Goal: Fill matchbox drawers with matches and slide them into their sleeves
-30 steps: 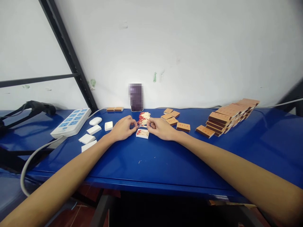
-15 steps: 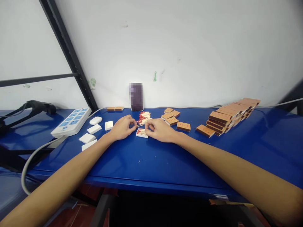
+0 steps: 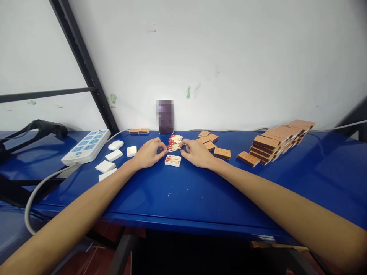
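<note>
A heap of red-headed matches [image 3: 175, 141] lies on the blue table between my hands. On its left, my left hand [image 3: 151, 153] has thumb and forefinger closed at the red heads, pinching what looks like a match. My right hand [image 3: 196, 153] is at the plain ends of the heap, forefinger touching the sticks and thumb held apart from it. Just in front of the heap sits a white matchbox tray [image 3: 172, 165] with a layer of matches in it, heads to the left; neither hand touches it.
White trays [image 3: 114, 155] lie left, near a white rounded case [image 3: 116, 145] and a power strip [image 3: 88, 147]. Orange matchboxes [image 3: 222, 153] lie right, beside a tall leaning stack of matchboxes [image 3: 266, 142]. A phone [image 3: 166, 117] leans on the wall.
My right hand has moved off the tray, up and to the right, to the heap's stick ends, and its fingers have parted. My left hand has barely shifted.
</note>
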`<state>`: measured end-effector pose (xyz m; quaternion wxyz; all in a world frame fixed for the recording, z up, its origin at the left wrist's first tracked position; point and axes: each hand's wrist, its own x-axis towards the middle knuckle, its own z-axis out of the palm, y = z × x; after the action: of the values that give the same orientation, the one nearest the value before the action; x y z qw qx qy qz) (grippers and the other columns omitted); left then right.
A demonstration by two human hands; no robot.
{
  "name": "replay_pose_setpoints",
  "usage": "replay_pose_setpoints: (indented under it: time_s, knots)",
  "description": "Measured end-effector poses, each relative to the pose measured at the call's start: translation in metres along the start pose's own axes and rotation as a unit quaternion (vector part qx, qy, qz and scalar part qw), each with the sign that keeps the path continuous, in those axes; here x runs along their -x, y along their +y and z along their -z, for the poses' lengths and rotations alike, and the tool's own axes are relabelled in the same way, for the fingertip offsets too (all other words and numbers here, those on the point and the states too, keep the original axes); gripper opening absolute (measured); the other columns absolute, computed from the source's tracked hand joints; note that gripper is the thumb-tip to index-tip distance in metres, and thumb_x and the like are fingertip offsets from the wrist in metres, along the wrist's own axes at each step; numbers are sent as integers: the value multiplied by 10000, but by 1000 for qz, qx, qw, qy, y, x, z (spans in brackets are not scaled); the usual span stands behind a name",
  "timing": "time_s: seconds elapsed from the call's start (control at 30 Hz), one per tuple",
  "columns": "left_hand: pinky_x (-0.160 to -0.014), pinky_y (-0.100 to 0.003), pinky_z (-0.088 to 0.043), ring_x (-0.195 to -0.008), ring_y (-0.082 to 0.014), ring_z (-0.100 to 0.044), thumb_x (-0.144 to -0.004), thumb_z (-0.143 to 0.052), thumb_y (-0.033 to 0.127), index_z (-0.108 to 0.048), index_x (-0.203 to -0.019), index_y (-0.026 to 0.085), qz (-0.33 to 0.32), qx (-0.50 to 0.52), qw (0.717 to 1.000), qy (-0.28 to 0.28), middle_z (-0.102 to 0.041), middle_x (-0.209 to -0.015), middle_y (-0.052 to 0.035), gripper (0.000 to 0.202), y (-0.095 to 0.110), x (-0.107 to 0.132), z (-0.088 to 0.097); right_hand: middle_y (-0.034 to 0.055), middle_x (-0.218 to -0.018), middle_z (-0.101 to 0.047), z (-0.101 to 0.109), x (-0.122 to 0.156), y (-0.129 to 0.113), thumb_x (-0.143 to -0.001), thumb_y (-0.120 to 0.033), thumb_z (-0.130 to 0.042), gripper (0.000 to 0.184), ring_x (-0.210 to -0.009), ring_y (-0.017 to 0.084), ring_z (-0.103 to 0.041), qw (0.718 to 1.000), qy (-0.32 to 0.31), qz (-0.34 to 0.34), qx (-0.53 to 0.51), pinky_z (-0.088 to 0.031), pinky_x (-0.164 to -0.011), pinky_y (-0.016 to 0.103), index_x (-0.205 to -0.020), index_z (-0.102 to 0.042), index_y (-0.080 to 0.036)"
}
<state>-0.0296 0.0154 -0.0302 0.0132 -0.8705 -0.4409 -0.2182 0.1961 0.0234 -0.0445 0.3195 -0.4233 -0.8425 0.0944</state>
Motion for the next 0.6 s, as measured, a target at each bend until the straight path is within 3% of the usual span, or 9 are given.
replay_pose_setpoints:
  time_s: [0.13, 0.3, 0.6]
  knots:
    - [-746, -321, -438, -808, -174, -555, -903, -505, 298, -660, -887, 188, -6, 9, 1000, 9, -594, -871, -39, 191, 0, 0, 3, -14, -664, -572, -1, -3, 2, -784, -160, -560, 207, -608, 131, -471, 1000, -19, -8, 23, -289, -601, 259, -967, -655, -174]
    - [-752, -321, -433, -813, -174, -550, -915, -483, 306, -646, -884, 180, -10, 12, 1000, 13, -594, -874, -39, 208, 0, 0, 6, -1, -685, -592, -2, -6, 2, -820, -141, -539, 158, -611, 124, -475, 999, -27, 0, 33, -286, -596, 252, -896, -673, -172]
    - [-759, -322, -423, -837, -186, -564, -889, -545, 325, -703, -891, 196, 37, -35, 999, 2, -596, -867, -39, 205, -4, -1, -1, 22, -735, -640, -6, -7, 4, -829, -138, -538, 177, -636, 130, -510, 997, -30, 9, 68, -306, -607, 254, -891, -701, -167]
